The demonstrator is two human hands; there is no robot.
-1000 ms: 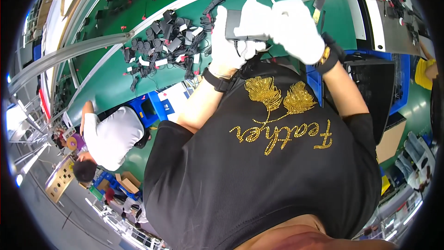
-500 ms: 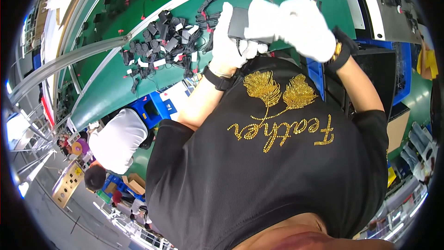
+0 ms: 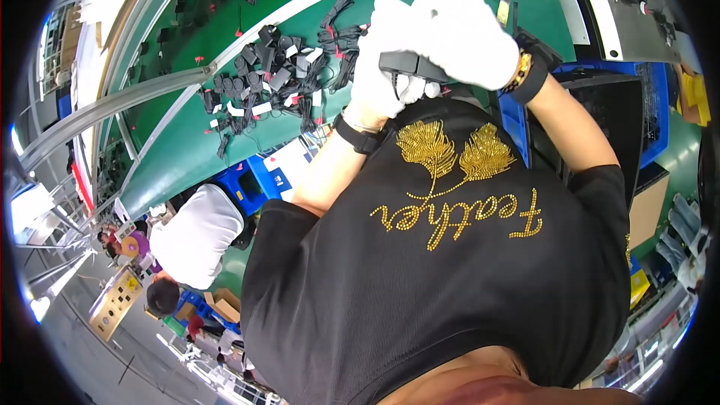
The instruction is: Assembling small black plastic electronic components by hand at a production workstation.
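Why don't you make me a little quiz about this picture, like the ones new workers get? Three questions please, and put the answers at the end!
1. What colour are the gloves on the person's two hands?

2. True or false: the heap of black cables lies on the green table, to the left of both hands.

3. Choose one. What is the left hand gripping?
a) a yellow cup
b) a dark, boxy block
c) a red ball

Key:
1. White.
2. True.
3. b; the right hand is close over the other end of the block.
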